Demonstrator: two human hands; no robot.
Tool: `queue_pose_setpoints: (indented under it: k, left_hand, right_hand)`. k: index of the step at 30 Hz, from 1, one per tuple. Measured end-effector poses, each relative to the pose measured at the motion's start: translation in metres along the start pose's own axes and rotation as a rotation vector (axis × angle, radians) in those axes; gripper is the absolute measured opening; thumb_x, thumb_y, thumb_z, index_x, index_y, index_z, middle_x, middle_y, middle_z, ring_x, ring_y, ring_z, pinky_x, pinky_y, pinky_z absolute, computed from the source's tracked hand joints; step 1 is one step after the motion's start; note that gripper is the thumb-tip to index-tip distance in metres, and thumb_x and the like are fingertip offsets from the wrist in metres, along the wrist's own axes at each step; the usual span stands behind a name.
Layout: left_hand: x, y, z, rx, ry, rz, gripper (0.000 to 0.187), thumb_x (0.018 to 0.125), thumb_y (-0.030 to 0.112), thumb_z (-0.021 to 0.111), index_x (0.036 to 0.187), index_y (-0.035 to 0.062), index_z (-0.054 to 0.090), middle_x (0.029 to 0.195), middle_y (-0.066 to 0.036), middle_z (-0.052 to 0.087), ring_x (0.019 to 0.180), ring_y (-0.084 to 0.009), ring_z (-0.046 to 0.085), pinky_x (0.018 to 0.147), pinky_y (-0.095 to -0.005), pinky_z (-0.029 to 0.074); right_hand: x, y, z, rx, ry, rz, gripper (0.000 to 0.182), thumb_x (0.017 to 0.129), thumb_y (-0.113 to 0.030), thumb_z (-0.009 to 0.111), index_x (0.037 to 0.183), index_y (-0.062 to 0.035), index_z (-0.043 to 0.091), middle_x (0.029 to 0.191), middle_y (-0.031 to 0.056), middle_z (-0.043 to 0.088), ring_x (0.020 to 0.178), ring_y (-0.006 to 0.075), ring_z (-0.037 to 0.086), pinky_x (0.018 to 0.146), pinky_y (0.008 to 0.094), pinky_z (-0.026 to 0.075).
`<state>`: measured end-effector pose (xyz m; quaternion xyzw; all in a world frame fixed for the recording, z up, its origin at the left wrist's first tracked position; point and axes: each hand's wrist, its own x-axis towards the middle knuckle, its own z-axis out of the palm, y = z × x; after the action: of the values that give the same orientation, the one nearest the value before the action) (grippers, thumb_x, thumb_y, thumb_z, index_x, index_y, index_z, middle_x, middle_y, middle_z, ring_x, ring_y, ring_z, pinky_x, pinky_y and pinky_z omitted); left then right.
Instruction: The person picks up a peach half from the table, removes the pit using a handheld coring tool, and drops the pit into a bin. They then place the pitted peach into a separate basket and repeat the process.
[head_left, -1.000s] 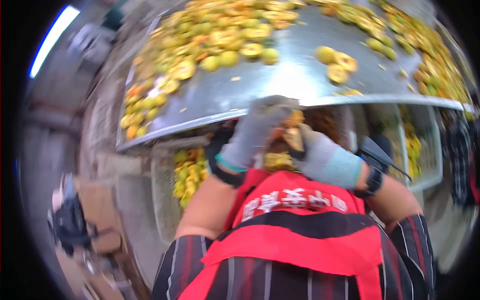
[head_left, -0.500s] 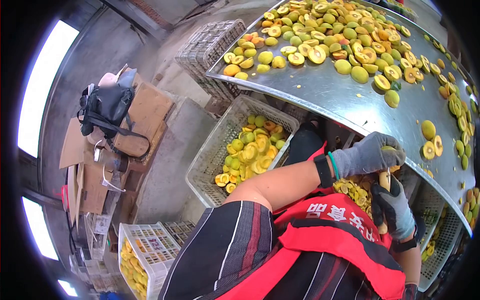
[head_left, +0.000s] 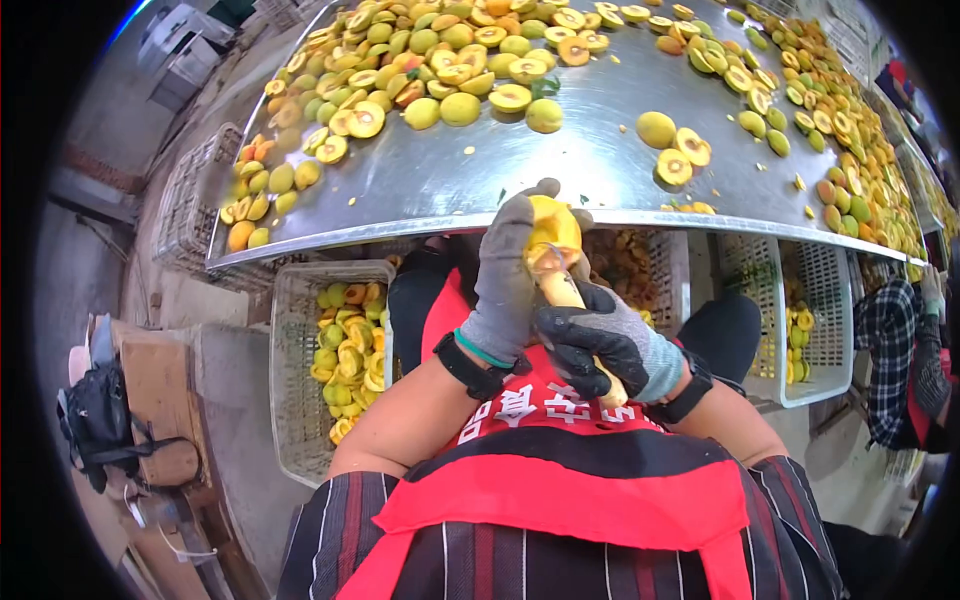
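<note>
Fingers of the left hand (head_left: 500, 280) clamped 1 yellow fruit (head_left: 556, 222), those of the right hand (head_left: 640, 342) a pale-handled tool (head_left: 562, 290) | fruit was at the tool's upper end, near the counter (head_left: 420, 190) | steady left grip, fingers clear of that end, looked wisest | crate (head_left: 283, 375) stood left

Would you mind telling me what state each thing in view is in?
Held fruit: flesh exposed, in the left hand
Tool: gripped in the right hand, its end against the held fruit
Table fruit: many halved, some apparently whole
Metal table: shiny, dotted with scraps
Crate at left: open-topped, partly filled
Black bag: strap loose
</note>
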<state>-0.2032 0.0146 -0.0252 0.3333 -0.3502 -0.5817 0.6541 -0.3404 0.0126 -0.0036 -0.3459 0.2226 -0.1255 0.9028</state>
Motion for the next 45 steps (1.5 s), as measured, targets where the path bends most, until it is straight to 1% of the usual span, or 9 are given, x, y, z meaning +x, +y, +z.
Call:
queue_pose_setpoints:
  k: [9,11,12,19,27,32,36,38,45]
  left_hand:
    - [-0.003,0.018,-0.041,-0.397,0.241,-0.087,0.073,0.085,0.066,0.036,0.121,0.0041,0.048,0.108,-0.017,0.060,0.097,-0.0311,0.058,0.085,-0.0419,0.047]
    - [-0.020,0.029,-0.080,0.550,0.283,0.208,0.062,0.087,0.056,0.046,0.121,0.0037,0.048,0.105,-0.016,0.061,0.084,-0.0289,0.063,0.075,-0.0348,0.052]
    - [-0.038,0.055,-0.088,1.266,0.160,0.512,0.033,0.090,0.010,0.052,0.119,-0.0037,0.047,0.109,-0.013,0.058,0.094,-0.0246,0.060,0.084,-0.0347,0.051]
    - [-0.038,0.141,-0.121,1.304,0.395,-0.012,0.032,0.087,0.011,0.055,0.115,-0.0034,0.054,0.116,-0.012,0.056,0.105,-0.0198,0.054,0.086,-0.0306,0.044]
    - [0.167,-0.029,0.058,1.655,-0.651,0.222,0.056,0.079,0.031,0.059,0.127,0.0053,0.047,0.129,-0.016,0.049,0.116,-0.0303,0.049,0.098,-0.0352,0.039]
    - [0.193,-0.090,0.078,1.883,-0.706,-0.100,0.051,0.071,0.029,0.062,0.115,0.0047,0.052,0.112,-0.017,0.058,0.097,-0.0346,0.058,0.086,-0.0394,0.045]
    - [0.182,-0.068,0.069,1.857,-0.631,-0.173,0.041,0.078,0.026,0.062,0.114,0.0089,0.053,0.094,-0.010,0.063,0.085,-0.0273,0.062,0.073,-0.0388,0.050]
    - [0.159,-0.048,0.059,0.817,-0.260,-0.417,0.036,0.087,0.029,0.056,0.115,0.0082,0.052,0.094,-0.011,0.062,0.066,-0.0167,0.061,0.056,-0.0284,0.049]
    - [0.043,-0.016,0.054,0.143,-0.112,-0.391,0.036,0.096,0.030,0.044,0.119,0.0039,0.049,0.093,-0.004,0.059,0.063,-0.0082,0.055,0.050,-0.0184,0.043]
  right_hand:
    - [-0.024,-0.003,-0.034,0.238,-0.005,-0.105,0.014,0.089,-0.015,0.053,0.089,-0.0017,0.048,0.053,0.0035,0.044,0.034,0.0106,0.040,0.033,0.0224,0.033]
    - [-0.033,-0.003,-0.042,0.180,0.096,-0.083,0.015,0.089,-0.017,0.054,0.088,-0.0029,0.049,0.053,0.0041,0.047,0.035,0.0116,0.043,0.034,0.0233,0.034]
    - [-0.040,-0.005,-0.047,0.117,0.184,-0.036,0.016,0.089,-0.019,0.056,0.086,-0.0042,0.051,0.054,0.0046,0.049,0.037,0.0126,0.046,0.035,0.0242,0.036]
    - [-0.056,0.008,-0.079,0.045,0.084,-0.068,0.017,0.088,-0.021,0.056,0.085,-0.0050,0.049,0.058,0.0036,0.050,0.043,0.0107,0.047,0.040,0.0241,0.038]
    - [-0.076,0.000,-0.089,-0.036,0.139,-0.117,0.020,0.087,-0.019,0.060,0.098,-0.0069,0.049,0.069,0.0010,0.051,0.056,0.0084,0.049,0.050,0.0242,0.041]
    - [-0.092,-0.004,-0.091,0.039,0.216,-0.165,0.018,0.089,-0.022,0.057,0.092,-0.0050,0.051,0.062,0.0009,0.050,0.051,0.0087,0.047,0.045,0.0236,0.040]
    - [-0.087,-0.002,-0.093,-0.011,0.244,-0.266,0.019,0.090,-0.024,0.054,0.092,-0.0055,0.051,0.060,0.0032,0.051,0.047,0.0118,0.049,0.044,0.0250,0.041]
    - [-0.082,-0.009,-0.095,0.046,0.298,-0.274,0.022,0.093,-0.027,0.050,0.094,-0.0059,0.051,0.062,0.0055,0.052,0.048,0.0141,0.051,0.044,0.0250,0.043]
    - [-0.035,-0.019,-0.084,0.149,0.368,-0.501,0.028,0.092,-0.032,0.052,0.101,-0.0063,0.053,0.079,0.0066,0.060,0.057,0.0156,0.058,0.052,0.0270,0.049]
